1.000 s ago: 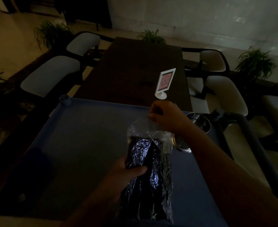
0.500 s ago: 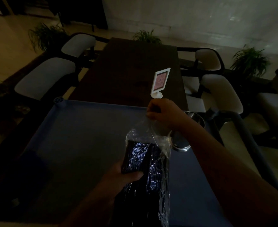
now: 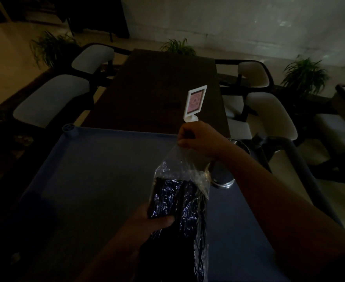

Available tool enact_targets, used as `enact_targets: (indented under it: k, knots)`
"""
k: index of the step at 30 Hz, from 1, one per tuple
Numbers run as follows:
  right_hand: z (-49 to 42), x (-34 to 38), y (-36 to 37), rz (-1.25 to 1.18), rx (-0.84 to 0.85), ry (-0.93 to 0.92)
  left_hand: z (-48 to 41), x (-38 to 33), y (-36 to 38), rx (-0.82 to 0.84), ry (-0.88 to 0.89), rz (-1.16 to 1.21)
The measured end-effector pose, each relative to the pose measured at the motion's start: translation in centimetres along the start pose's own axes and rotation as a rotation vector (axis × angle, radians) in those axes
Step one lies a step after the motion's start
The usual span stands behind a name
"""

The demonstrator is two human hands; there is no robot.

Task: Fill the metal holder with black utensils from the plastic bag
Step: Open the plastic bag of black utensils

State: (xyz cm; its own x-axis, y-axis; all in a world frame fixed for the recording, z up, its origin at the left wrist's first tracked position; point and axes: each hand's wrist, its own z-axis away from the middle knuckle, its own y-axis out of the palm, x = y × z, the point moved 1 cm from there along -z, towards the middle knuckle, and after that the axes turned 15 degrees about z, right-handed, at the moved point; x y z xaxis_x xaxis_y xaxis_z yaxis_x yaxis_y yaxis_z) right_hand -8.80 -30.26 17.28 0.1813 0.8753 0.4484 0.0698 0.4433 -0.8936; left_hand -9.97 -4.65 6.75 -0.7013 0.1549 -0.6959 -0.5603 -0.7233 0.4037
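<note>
Plastic bag [image 3: 179,171] is drawn taller by the pinching right hand [image 3: 200,139] and gripped by the left hand [image 3: 153,220]; no utensils [image 3: 171,196] are freed.

On my feed, the right hand [image 3: 200,139] pinches the clear top of the plastic bag [image 3: 179,165] and holds it up taut. Below that pinch, the left hand [image 3: 153,220] grips the bag around the packed black utensils [image 3: 167,198]. Just right of the bag, under the right wrist, I make out the metal holder [image 3: 221,177] on the blue surface [image 3: 96,180]. Beyond the pinch stands a white sign stand [image 3: 195,103].
</note>
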Motion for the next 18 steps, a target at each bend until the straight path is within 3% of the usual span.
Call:
enact_targets:
  k: [7,18]
  knots:
    - [-0.7,0.4,-0.8,-0.03,0.045,-0.027,0.3,-0.2,0.4,0.144,-0.04,-0.092]
    - [-2.5,0.3,-1.6,0.045,0.084,-0.051,-0.2,-0.3,0.3,0.226,-0.09,-0.101]
